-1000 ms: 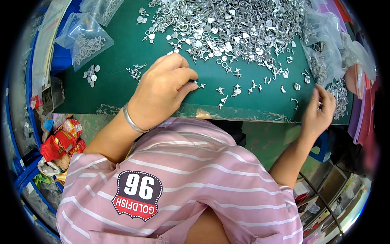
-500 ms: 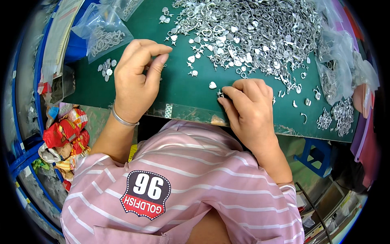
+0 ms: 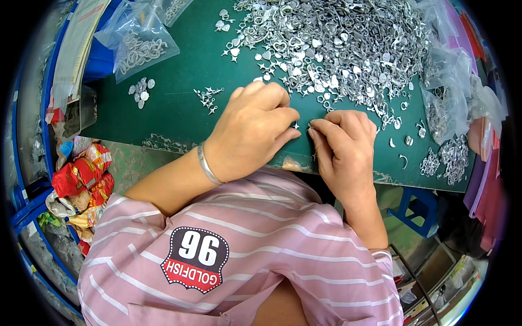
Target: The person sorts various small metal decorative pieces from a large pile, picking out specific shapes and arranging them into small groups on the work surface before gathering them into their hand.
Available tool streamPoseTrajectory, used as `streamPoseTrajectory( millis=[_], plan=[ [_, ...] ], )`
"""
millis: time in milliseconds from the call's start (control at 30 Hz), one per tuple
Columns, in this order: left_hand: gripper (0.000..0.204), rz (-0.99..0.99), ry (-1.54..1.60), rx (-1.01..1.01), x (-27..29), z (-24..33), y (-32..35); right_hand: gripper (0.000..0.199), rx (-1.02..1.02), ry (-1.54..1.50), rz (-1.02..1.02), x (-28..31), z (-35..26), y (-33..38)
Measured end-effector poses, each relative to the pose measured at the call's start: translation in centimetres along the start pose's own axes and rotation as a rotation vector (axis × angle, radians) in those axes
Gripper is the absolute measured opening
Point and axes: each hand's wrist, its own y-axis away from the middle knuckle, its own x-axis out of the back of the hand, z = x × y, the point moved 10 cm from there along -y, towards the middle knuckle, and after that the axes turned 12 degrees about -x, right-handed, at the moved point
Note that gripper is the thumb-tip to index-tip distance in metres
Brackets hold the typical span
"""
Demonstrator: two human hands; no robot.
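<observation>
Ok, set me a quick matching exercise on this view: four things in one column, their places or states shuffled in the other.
1. left hand
2. right hand
3. round discs
4. red packaging

A. off the table, at the picture's left
B. wears a silver bracelet at the wrist
C. bare at the wrist
D. in a small group on the green table

Pairs: 1-B, 2-C, 3-D, 4-A

from my end i see the left hand [image 3: 250, 127] with a small star charm [image 3: 295, 126] by its fingertips, near the right hand [image 3: 346, 142], whose pinch possibly holds something tiny; beyond both grips spreads a silver charm heap [image 3: 337, 49].
</observation>
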Motion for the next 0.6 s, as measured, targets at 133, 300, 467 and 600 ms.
streamPoseTrajectory(
  millis=[133, 300, 467, 600],
  plan=[
    [0.024, -0.03, -0.029, 0.026, -0.7, 0.0, 0.0, 0.017, -0.012, -0.029, 0.006, 0.3, 0.3, 0.0],
    [0.023, 0.04, 0.056, 0.021, 0.1, -0.1, 0.1, 0.017, -0.019, -0.034, 0.021, 0.4, 0.5, 0.0],
    [0.016, 0.099, 0.393, 0.323, -0.1, -1.8, 1.4, 0.016, 0.033, 0.028, 0.05, 0.2, -0.2, -0.2],
    [0.014, 0.178, 0.99, 0.739, -2.7, -3.6, 3.5, 0.016, 0.023, 0.006, 0.024, 0.0, -0.3, -0.2]
  ],
)
